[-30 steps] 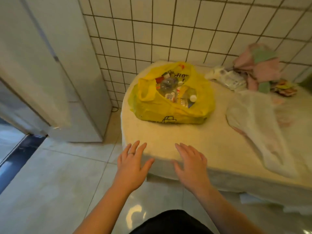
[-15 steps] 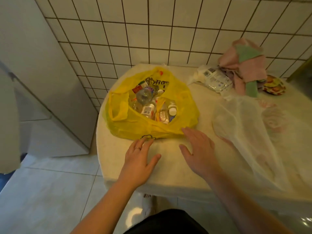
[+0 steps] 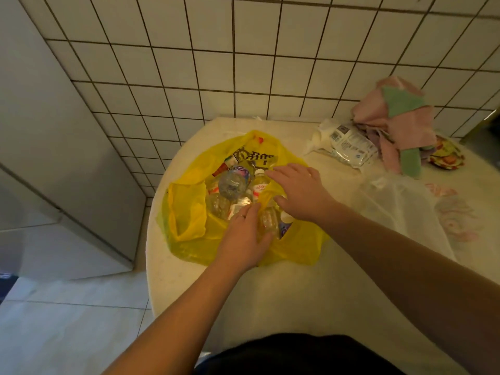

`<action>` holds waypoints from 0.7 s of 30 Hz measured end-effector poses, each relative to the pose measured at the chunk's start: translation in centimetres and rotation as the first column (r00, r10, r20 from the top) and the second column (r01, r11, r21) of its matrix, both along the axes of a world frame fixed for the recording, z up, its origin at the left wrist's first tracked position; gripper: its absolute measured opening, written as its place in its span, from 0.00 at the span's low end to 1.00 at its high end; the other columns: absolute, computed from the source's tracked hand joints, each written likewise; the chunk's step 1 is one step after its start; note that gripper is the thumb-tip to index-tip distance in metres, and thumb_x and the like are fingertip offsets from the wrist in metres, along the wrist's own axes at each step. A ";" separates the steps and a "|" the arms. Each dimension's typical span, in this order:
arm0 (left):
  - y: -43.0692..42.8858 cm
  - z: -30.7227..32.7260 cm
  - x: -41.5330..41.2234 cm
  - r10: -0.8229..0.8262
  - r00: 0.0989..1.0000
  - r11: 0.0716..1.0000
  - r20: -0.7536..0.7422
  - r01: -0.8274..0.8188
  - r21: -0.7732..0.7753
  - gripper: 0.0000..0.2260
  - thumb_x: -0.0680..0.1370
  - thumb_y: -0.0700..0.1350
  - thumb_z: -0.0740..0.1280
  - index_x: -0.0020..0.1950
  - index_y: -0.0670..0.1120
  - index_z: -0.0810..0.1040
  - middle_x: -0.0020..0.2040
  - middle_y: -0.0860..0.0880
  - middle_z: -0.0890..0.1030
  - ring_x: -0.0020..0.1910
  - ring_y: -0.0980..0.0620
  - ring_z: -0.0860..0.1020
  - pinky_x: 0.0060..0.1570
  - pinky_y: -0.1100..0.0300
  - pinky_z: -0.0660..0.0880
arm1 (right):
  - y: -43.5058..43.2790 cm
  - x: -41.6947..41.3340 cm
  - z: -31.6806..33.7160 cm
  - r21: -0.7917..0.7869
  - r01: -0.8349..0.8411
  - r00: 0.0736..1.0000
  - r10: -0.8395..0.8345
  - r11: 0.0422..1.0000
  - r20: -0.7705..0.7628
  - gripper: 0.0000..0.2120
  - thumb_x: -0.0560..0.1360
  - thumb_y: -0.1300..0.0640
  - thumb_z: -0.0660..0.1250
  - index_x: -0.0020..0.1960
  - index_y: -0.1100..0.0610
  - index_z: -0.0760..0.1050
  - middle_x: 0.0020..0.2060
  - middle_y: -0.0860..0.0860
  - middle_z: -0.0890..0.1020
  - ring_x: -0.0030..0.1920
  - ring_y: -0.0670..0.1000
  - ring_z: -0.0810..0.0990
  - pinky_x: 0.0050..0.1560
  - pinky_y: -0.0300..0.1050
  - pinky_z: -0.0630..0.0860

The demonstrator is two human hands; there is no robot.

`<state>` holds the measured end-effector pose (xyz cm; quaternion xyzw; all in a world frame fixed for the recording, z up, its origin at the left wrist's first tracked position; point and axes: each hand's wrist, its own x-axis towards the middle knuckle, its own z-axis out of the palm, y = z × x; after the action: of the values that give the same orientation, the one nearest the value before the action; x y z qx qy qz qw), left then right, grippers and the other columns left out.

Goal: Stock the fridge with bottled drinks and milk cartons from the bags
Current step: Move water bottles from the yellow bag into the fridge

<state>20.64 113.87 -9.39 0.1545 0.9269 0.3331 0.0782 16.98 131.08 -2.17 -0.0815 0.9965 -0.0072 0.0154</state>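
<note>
A yellow plastic bag [image 3: 186, 217] lies open on the round pale table [image 3: 270, 293]. Inside it lie several clear plastic bottles; one with a purple label [image 3: 234, 181] is at the top, one with a white cap [image 3: 259, 182] beside it. My left hand [image 3: 242, 238] reaches into the bag's near side, fingers extended over the bottles. My right hand [image 3: 300, 189] hovers over the bag's right side, fingers spread and straight. Neither hand grips anything that I can see. The grey fridge [image 3: 54, 158] stands at the left.
A white translucent bag [image 3: 400, 212] lies flat on the table's right. At the back right are a clear wrapped pack [image 3: 346, 144], a pile of pink and green cloths [image 3: 400, 117] and a patterned dish [image 3: 446, 158]. Tiled wall behind; tiled floor at lower left.
Both hands have moved forward from the table's edge to over the bag's opening. My view has come closer to the table and turned down onto it.
</note>
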 end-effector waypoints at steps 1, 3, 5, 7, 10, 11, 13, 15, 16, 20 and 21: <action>0.4 -0.2 -0.6 0.016 1.000 1.000 0.002 -0.016 -0.021 0.33 0.76 0.57 0.67 0.77 0.46 0.62 0.72 0.44 0.70 0.69 0.44 0.69 0.67 0.48 0.70 | 0.0 -0.8 -0.2 0.031 -0.019 0.999 0.018 0.999 0.038 0.30 0.77 0.45 0.62 0.77 0.43 0.57 0.76 0.45 0.61 0.76 0.54 0.56 0.73 0.58 0.54; 0.9 -0.5 -1.6 0.039 0.999 0.996 -0.001 -0.039 -0.078 0.33 0.77 0.57 0.66 0.77 0.45 0.61 0.72 0.44 0.71 0.69 0.43 0.70 0.66 0.47 0.70 | 0.1 -2.2 -0.7 0.085 -0.055 0.994 0.047 0.995 0.099 0.31 0.77 0.45 0.62 0.77 0.43 0.55 0.77 0.46 0.59 0.76 0.55 0.55 0.73 0.59 0.53; 1.4 -0.7 -2.3 0.061 0.998 0.992 0.026 -0.057 -0.116 0.33 0.77 0.57 0.66 0.78 0.46 0.59 0.72 0.44 0.70 0.69 0.43 0.70 0.66 0.45 0.70 | 0.4 -3.3 -1.3 0.112 -0.087 0.985 0.069 0.990 0.156 0.31 0.77 0.45 0.62 0.77 0.43 0.55 0.77 0.46 0.59 0.76 0.55 0.55 0.72 0.60 0.53; 1.9 -0.8 -2.8 0.082 0.995 0.988 0.060 -0.073 -0.137 0.33 0.77 0.55 0.66 0.78 0.46 0.59 0.70 0.44 0.71 0.69 0.42 0.70 0.65 0.45 0.70 | 0.7 -4.2 -1.8 0.118 -0.120 0.978 0.097 0.986 0.187 0.31 0.77 0.46 0.63 0.77 0.42 0.55 0.76 0.46 0.60 0.76 0.56 0.56 0.71 0.60 0.54; 2.5 -1.1 -3.0 0.124 0.991 0.978 0.056 -0.112 -0.176 0.31 0.76 0.54 0.67 0.75 0.47 0.61 0.66 0.44 0.75 0.65 0.42 0.72 0.62 0.44 0.72 | 1.1 -5.0 -2.3 0.127 -0.171 0.973 0.146 0.977 0.180 0.28 0.77 0.46 0.62 0.75 0.42 0.58 0.72 0.48 0.68 0.72 0.55 0.63 0.70 0.59 0.57; 2.7 -1.1 -2.9 0.139 0.989 0.973 0.047 -0.128 -0.190 0.29 0.76 0.53 0.67 0.75 0.47 0.63 0.64 0.44 0.75 0.64 0.42 0.73 0.61 0.44 0.73 | 1.3 -5.1 -2.4 0.125 -0.179 0.973 0.157 0.976 0.170 0.26 0.77 0.46 0.62 0.74 0.42 0.60 0.69 0.48 0.70 0.70 0.55 0.66 0.69 0.58 0.58; 3.1 -1.0 -2.7 0.156 0.988 0.961 0.020 -0.147 -0.236 0.23 0.77 0.52 0.66 0.70 0.48 0.68 0.60 0.44 0.78 0.60 0.42 0.75 0.57 0.47 0.74 | 1.5 -5.2 -2.4 0.130 -0.199 0.975 0.183 0.971 0.129 0.22 0.78 0.49 0.61 0.71 0.42 0.65 0.65 0.49 0.74 0.66 0.55 0.71 0.67 0.56 0.60; 3.5 -0.8 -2.4 0.168 0.986 0.948 -0.024 -0.168 -0.269 0.16 0.78 0.52 0.63 0.63 0.48 0.75 0.54 0.44 0.80 0.54 0.42 0.77 0.51 0.49 0.75 | 2.2 -5.0 -2.2 0.145 -0.221 0.974 0.211 0.965 0.083 0.18 0.78 0.52 0.60 0.68 0.43 0.69 0.61 0.48 0.76 0.63 0.54 0.73 0.65 0.54 0.61; 3.7 -0.6 -2.1 0.182 0.982 0.952 -0.040 -0.187 -0.241 0.13 0.78 0.52 0.63 0.59 0.48 0.76 0.51 0.44 0.80 0.52 0.41 0.78 0.49 0.50 0.75 | 2.7 -4.9 -2.0 0.139 -0.227 0.973 0.219 0.964 0.069 0.17 0.78 0.53 0.59 0.66 0.44 0.72 0.60 0.48 0.76 0.62 0.54 0.73 0.64 0.54 0.62; 4.9 1.0 -0.4 0.268 0.962 0.963 -0.061 -0.268 0.002 0.06 0.80 0.49 0.63 0.46 0.47 0.74 0.42 0.45 0.77 0.42 0.44 0.76 0.38 0.53 0.69 | 6.0 -4.2 -1.5 -0.019 -0.240 0.970 0.240 0.970 -0.036 0.14 0.78 0.55 0.59 0.61 0.48 0.76 0.55 0.50 0.77 0.60 0.54 0.74 0.63 0.52 0.60; 5.3 1.4 0.2 0.292 0.954 0.956 -0.067 -0.289 0.043 0.06 0.80 0.48 0.64 0.45 0.48 0.73 0.40 0.47 0.77 0.41 0.45 0.76 0.37 0.54 0.67 | 7.0 -3.9 -1.4 -0.070 -0.248 0.968 0.243 0.966 -0.068 0.13 0.77 0.56 0.60 0.59 0.48 0.77 0.54 0.50 0.77 0.59 0.54 0.74 0.62 0.51 0.60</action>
<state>20.83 119.16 -7.97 0.0298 0.9361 0.3504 -0.0078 13.03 138.11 -3.53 -0.2049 0.9778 -0.0415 -0.0163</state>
